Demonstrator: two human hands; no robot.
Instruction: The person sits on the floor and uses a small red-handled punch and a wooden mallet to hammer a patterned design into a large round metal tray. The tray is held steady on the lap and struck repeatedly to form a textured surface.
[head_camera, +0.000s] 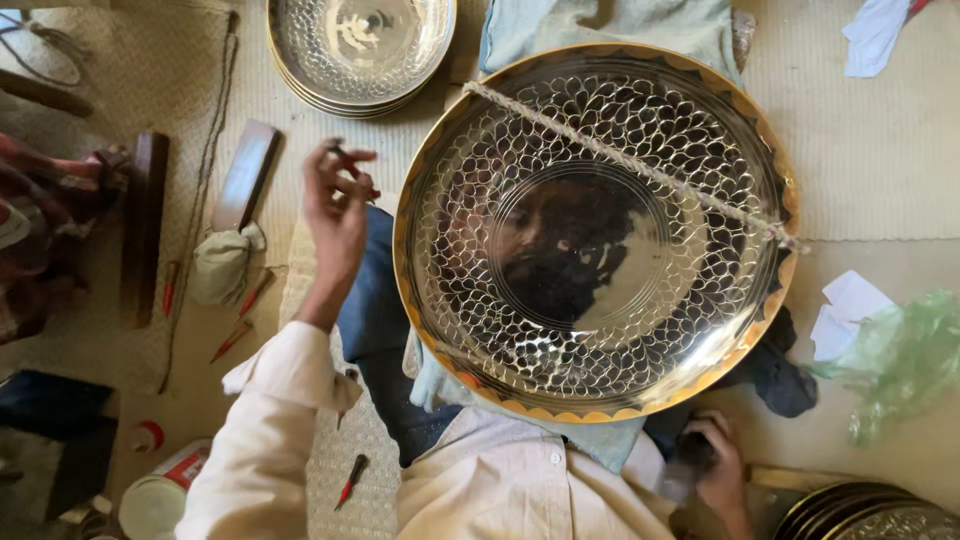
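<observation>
Engraved brass tray (595, 230) rests on the person's lap, a twisted cord (630, 160) stretched across its upper face. Left hand (337, 205) is raised beside its rim, fingers pinching a small red-handled tool (352, 168). Right hand (722, 465) sits below the tray, closed around a dark object (692, 450).

Stack of hammered metal bowls (360, 50) above my knee. Wooden block (245, 175), cloth bundle (222, 262) beside it. Green plastic bag (900, 360), crumpled paper (848, 312) on mat. White tin (160, 495) near my elbow.
</observation>
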